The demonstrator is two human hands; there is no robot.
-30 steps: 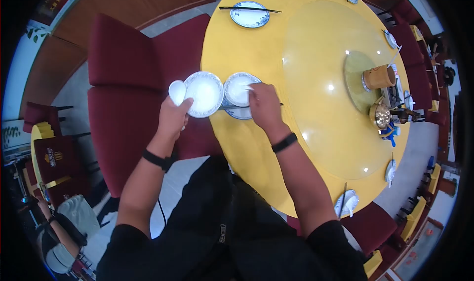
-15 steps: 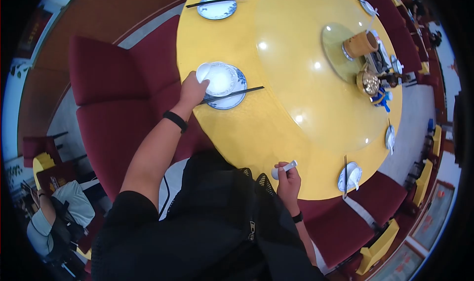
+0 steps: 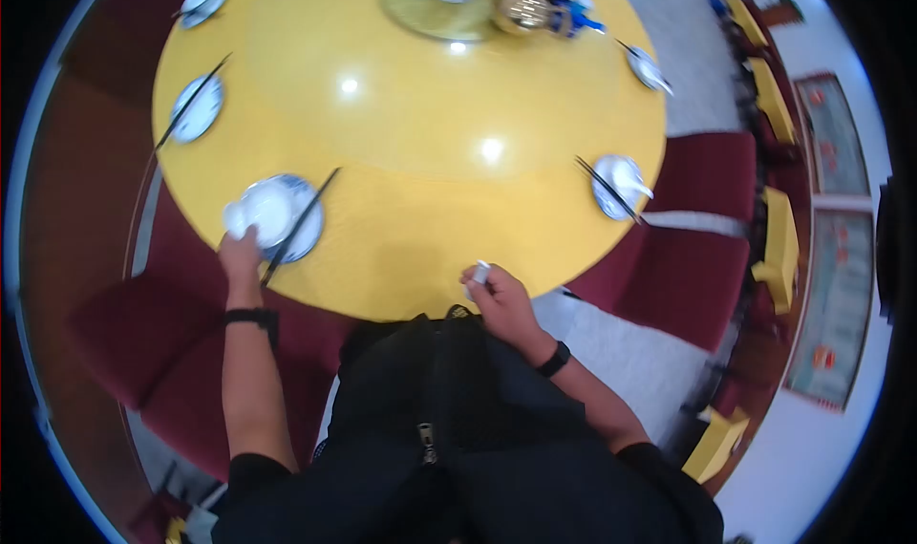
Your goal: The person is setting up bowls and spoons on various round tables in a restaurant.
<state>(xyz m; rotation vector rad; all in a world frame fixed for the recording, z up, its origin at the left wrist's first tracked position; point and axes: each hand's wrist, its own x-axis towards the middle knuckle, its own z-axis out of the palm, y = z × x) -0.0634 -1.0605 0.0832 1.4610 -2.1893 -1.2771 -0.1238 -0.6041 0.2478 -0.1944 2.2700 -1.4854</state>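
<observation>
My left hand (image 3: 241, 256) is at the left edge of the yellow table, closed on a white spoon (image 3: 234, 220) at the near-left rim of a small white bowl (image 3: 268, 210). That bowl rests on a blue-patterned plate (image 3: 309, 200); dark chopsticks (image 3: 315, 206) lie across the plate on the bowl's right. Close to the table's front edge, my right hand (image 3: 504, 305) grips another white spoon (image 3: 481, 273), partly hidden by the fingers. Some blur softens both hands.
The round yellow table (image 3: 411, 257) carries more settings, including a plate with a bowl (image 3: 621, 176) at the right and a plate (image 3: 199, 109) at the left. A gold pot (image 3: 523, 11) stands at the back. Maroon chairs (image 3: 683, 277) flank the table.
The view has turned, so the table now lies more squarely ahead. My left hand stays at the bowl's rim with its spoon; my right hand still holds its spoon, now turned more upright.
</observation>
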